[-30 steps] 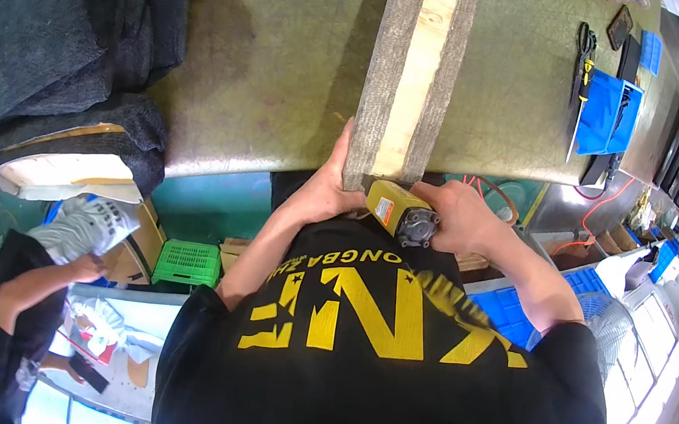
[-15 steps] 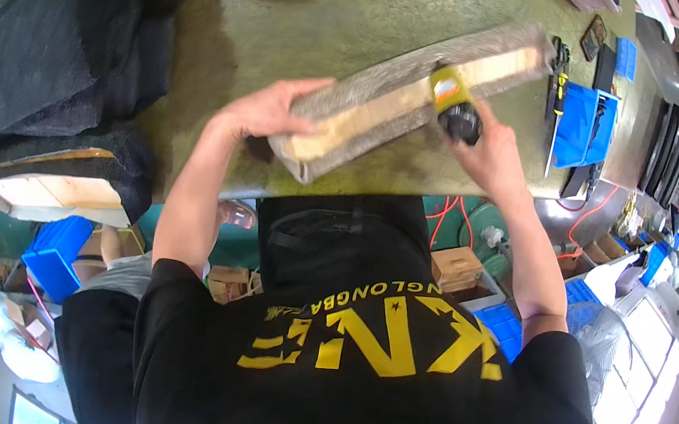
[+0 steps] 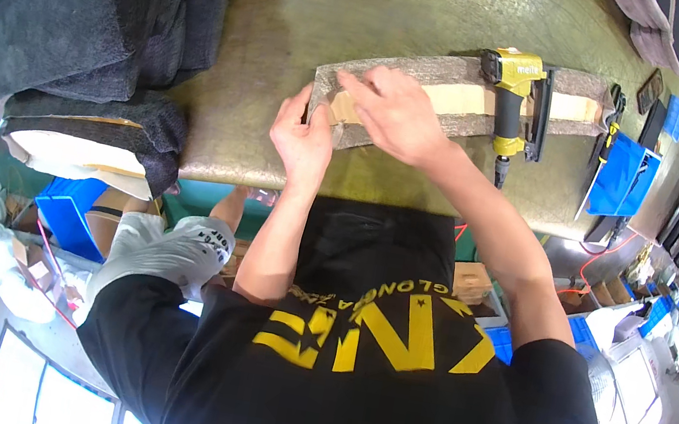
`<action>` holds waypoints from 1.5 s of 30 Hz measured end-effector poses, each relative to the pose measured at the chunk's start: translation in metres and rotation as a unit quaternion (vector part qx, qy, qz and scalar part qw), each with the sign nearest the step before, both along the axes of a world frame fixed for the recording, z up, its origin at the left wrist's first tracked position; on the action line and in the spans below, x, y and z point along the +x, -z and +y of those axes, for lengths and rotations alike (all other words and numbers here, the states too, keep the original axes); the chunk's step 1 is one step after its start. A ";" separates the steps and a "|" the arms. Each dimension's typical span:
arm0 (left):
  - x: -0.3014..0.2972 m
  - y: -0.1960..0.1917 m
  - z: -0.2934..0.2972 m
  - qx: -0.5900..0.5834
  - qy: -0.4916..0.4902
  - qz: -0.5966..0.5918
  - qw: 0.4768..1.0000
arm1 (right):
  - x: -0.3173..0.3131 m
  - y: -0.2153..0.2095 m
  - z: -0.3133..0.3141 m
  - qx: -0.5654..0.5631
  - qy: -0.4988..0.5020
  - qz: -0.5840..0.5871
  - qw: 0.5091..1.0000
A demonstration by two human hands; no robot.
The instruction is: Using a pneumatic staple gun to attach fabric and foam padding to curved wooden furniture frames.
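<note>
One long wooden board [image 3: 466,100] lies across the surface [image 3: 319,11], wrapped along both long edges in grey felt [image 3: 400,65], with a strip of pale bare wood showing down its middle. Both hands work at its near end. The left hand [image 3: 302,138] has its grip closed on the end corner of the felt, fingers curled over the edge. The right hand [image 3: 396,114] lies flat on top of the board just beside it, fingers spread and pressing down, clamped on nothing.

One yellow and black staple gun [image 3: 516,98] rests on the board further along, well apart from both hands, its handle hanging over the board's front edge toward the person.

The surface is a smooth, worn, olive-gold sheet with a dull shine. At its left end sits one heap of dark grey felt [image 3: 93,18], thick and fuzzy, folded in several layers, with a pale slab [image 3: 79,155] under the lowest layer. At the right end lie two flat blue sheets [image 3: 624,174] and a thin dark hand tool [image 3: 606,131], too small to tell what kind.
</note>
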State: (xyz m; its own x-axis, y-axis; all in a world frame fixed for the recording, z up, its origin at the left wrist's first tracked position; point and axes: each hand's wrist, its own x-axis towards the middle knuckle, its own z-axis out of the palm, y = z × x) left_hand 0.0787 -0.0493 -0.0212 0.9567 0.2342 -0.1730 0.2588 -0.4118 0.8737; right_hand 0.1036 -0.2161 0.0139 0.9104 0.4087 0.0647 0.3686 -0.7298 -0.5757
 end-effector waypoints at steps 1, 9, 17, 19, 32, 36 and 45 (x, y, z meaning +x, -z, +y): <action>0.000 0.001 -0.001 -0.041 -0.022 -0.012 0.999 | 0.001 0.004 0.005 -0.027 -0.025 0.017 0.999; -0.011 -0.009 -0.024 0.103 0.090 -0.026 0.990 | 0.004 0.004 -0.010 -0.089 -0.094 0.053 0.990; -0.013 -0.018 -0.032 0.304 0.230 -0.018 0.924 | -0.063 -0.038 -0.112 -0.152 0.297 0.017 0.942; -0.014 -0.018 -0.032 0.304 0.224 -0.012 0.926 | -0.073 -0.025 -0.119 -0.172 0.323 0.044 0.929; -0.019 -0.014 -0.030 0.269 0.194 -0.048 0.942 | 0.009 -0.125 -0.122 0.183 0.271 0.484 0.812; -0.022 -0.012 -0.030 0.265 0.170 -0.067 0.947 | 0.039 -0.120 -0.061 -0.044 0.048 0.441 0.895; -0.023 -0.004 -0.031 0.241 0.160 -0.068 0.955 | 0.071 -0.099 0.007 -0.174 -0.018 0.409 0.896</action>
State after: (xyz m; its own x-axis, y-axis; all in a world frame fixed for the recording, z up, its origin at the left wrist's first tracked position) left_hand 0.0558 -0.0799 -0.0173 0.9985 -0.0538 0.0125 -0.0511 -0.8136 0.5791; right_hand 0.1746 -0.2093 0.1131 0.5810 0.3049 -0.7546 -0.0460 -0.9134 -0.4045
